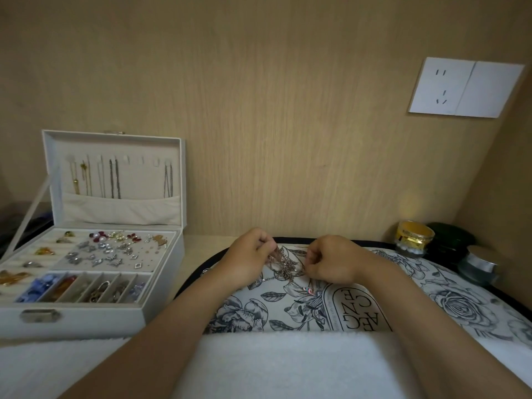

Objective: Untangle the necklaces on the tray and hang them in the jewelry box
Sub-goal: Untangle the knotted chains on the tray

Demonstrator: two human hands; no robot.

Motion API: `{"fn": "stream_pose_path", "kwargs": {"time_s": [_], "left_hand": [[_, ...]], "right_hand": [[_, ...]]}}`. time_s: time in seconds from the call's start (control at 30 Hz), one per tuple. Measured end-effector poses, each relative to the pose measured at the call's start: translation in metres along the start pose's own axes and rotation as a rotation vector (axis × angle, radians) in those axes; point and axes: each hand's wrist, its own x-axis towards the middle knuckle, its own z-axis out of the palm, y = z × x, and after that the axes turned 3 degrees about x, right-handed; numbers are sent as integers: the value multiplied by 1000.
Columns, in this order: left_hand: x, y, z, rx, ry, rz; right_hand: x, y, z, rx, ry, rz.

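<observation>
A tangled bunch of thin rose-gold and silver necklaces (285, 266) hangs just above the floral-printed tray (449, 298), between my two hands. My left hand (249, 254) pinches the tangle at its upper left. My right hand (331, 260) pinches it at its right side. The white jewelry box (86, 243) stands open at the left, and several chains (115, 180) hang from hooks inside its lid. Its lower tray holds earrings and charms.
Three small jars (414, 239) stand at the back right by the wooden wall. A white wall socket (466, 87) is mounted above them. A white towel (273, 367) lies along the front edge of the desk.
</observation>
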Motion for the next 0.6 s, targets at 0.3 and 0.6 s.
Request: {"fn": "stream_pose_path", "kwargs": {"time_s": [0.3, 0.6], "left_hand": [[-5, 15, 5, -360, -50, -70], [-3, 18, -6, -509, -154, -159]], "right_hand": [[-1, -15, 8, 507, -50, -100], [4, -11, 10, 977, 23, -134]]}}
